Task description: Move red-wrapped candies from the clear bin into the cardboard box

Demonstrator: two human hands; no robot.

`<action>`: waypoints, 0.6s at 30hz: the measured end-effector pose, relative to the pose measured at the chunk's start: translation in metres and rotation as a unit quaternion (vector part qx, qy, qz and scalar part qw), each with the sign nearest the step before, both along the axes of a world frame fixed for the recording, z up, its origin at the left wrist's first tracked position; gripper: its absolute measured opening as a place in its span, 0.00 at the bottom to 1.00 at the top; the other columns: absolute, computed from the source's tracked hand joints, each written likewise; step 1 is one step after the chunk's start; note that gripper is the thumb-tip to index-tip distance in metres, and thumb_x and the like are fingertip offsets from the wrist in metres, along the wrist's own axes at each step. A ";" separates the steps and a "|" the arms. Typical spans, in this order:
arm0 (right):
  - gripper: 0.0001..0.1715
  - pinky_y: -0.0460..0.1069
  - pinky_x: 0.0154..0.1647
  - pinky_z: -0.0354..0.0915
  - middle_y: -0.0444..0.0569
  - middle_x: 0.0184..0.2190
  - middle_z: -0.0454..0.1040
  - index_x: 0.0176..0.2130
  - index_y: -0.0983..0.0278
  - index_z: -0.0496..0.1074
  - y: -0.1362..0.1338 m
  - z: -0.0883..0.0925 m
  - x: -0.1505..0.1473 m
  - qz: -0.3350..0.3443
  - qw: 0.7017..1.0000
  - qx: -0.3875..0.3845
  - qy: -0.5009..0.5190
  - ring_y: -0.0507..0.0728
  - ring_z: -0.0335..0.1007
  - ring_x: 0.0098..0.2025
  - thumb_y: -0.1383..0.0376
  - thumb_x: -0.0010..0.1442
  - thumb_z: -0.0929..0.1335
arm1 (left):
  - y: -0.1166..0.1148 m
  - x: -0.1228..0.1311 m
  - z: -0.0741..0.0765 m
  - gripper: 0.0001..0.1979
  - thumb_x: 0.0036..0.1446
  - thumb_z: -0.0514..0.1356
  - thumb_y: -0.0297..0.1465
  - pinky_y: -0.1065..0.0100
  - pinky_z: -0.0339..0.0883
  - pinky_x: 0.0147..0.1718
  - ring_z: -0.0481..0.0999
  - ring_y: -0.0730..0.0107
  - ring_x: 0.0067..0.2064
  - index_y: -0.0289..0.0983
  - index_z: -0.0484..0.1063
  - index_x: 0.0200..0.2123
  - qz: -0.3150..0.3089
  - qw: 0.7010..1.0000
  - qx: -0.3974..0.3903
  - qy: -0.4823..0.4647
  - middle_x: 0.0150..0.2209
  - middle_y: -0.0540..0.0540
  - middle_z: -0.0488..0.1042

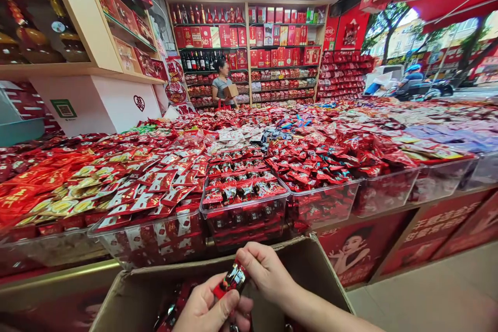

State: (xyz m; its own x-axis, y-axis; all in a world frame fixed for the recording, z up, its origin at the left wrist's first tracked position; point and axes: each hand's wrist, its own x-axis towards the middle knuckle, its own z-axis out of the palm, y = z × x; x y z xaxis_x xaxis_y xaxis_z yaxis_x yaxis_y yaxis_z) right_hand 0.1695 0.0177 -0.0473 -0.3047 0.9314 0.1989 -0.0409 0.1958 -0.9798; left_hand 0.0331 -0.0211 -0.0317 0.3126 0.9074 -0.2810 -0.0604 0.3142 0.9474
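Far left of grip, past it: gold packets (73, 192), loose pile. Nearer, left and beyond: red-and-white packets (155, 187) heaped in a clear bin. Below-left of grip: dark red wrappers (173, 308) inside open cardboard box (317, 267), which sits under both hands. Left hand (212, 303): thumb and fingers closed on near end of red-and-black packet (235, 276), which is tilted, above the box. Well behind grip: person (222, 85) holding a carton (231, 91). Straight beyond grip: clear tub (245, 205), similar packets in rows. Right hand (268, 270): thumb and finger pinching packet's far end. Right and beyond: red packets (315, 158), heaped.
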 end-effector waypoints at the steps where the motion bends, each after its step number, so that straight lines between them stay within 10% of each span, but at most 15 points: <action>1: 0.25 0.42 0.17 0.47 0.39 0.14 0.54 0.20 0.66 0.57 0.000 0.001 0.001 0.002 1.000 -0.001 0.004 0.45 0.47 0.17 0.48 0.54 0.58 | -0.001 0.001 0.002 0.20 0.41 0.64 0.42 0.79 0.54 0.15 0.73 0.73 0.22 0.33 0.69 0.33 0.005 1.000 0.002 0.001 0.24 0.45 0.77; 18: 0.21 0.42 0.18 0.51 0.39 0.17 0.57 0.25 0.66 0.61 -0.002 0.009 0.007 0.012 1.000 -0.028 -0.001 0.45 0.52 0.18 0.50 0.53 0.60 | -0.006 0.004 0.007 0.22 0.42 0.61 0.44 0.75 0.59 0.18 0.74 0.69 0.23 0.34 0.70 0.36 0.075 0.997 -0.004 0.004 0.27 0.45 0.78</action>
State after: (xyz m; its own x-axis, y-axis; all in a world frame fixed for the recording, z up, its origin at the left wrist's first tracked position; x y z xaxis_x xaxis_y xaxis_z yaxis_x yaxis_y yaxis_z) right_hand 0.1766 0.0156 -0.0381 -0.3267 0.9338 0.1459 -0.0419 0.1399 -0.9893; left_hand 0.0369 -0.0274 -0.0251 0.1717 0.9414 -0.2904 -0.1002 0.3099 0.9455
